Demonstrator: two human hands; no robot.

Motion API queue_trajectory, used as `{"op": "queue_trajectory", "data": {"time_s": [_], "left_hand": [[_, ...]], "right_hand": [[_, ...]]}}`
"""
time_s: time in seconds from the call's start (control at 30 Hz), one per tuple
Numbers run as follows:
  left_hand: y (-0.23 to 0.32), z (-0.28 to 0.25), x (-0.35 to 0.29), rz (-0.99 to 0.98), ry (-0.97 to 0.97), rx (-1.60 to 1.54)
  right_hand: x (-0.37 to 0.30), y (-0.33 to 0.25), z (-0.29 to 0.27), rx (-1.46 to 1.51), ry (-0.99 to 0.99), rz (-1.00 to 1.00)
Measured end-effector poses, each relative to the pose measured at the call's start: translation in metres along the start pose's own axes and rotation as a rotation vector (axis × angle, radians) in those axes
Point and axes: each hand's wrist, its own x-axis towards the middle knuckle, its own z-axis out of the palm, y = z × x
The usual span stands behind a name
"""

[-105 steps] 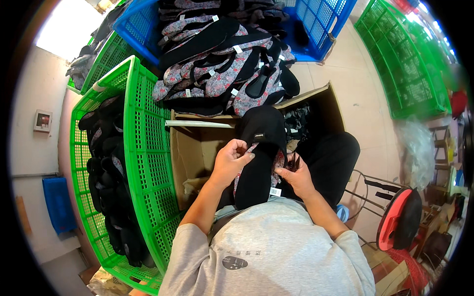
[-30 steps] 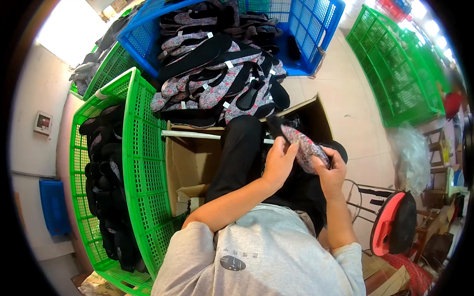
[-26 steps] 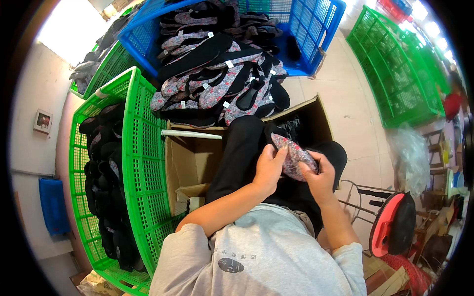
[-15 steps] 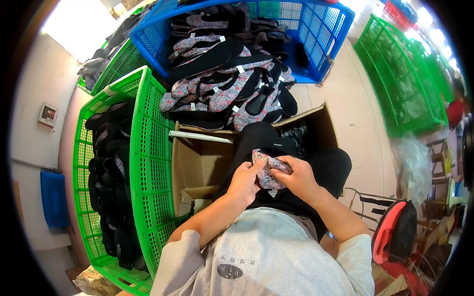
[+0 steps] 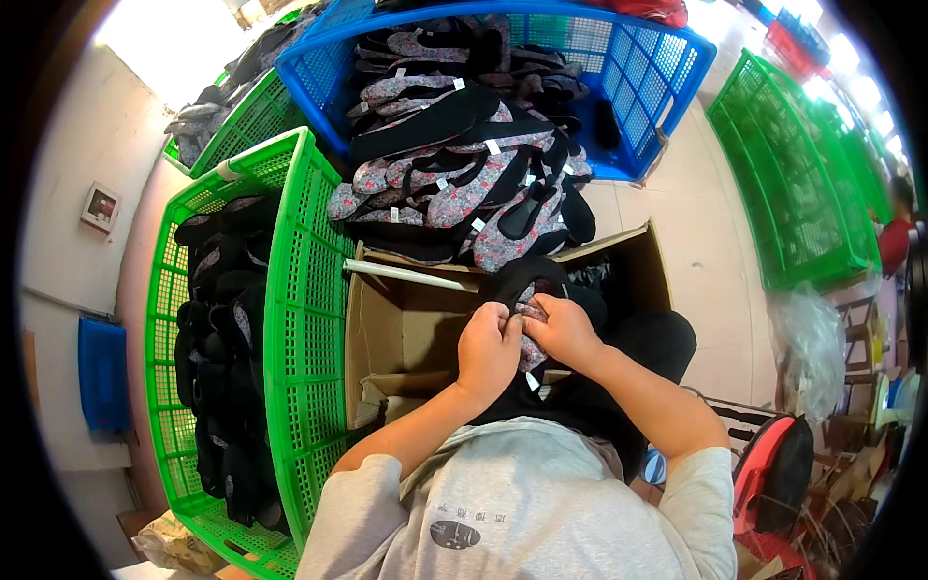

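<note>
Crates on three sides, box in the middle

Left crate (image 5: 314,290): slippers (image 5: 217,338) inside, wall (image 5: 82,184) beyond, to its left. Ahead, front crate (image 5: 667,77); slipper pile (image 5: 464,126) in it, reaching out on the near side. Box (image 5: 382,324) before the person, just right of left crate; rod (image 5: 411,275) across it. Slipper (image 5: 532,358) between both hands, above lap. Right crate (image 5: 793,174) on floor (image 5: 720,280), plastic bag (image 5: 810,348) nearer.

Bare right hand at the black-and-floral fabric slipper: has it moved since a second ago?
Yes. Against the open brown cardboard box, the bare right hand has shifted leftward; it grips the black-and-floral fabric slipper beside the bare left hand.
</note>
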Motion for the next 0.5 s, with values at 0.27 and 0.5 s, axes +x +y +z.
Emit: {"op": "queue_trajectory", "data": {"time_s": [0.27,0.5], "left_hand": [[-0.007,-0.014,-0.019,-0.523,-0.193,-0.726],[-0.021,-0.005,-0.031,-0.450,-0.178,-0.877]], "right_hand": [[0.033,0.016,0.005,0.308,-0.096,0.299],[0.030,0.009,0.006,0.286,-0.087,0.338]]}}
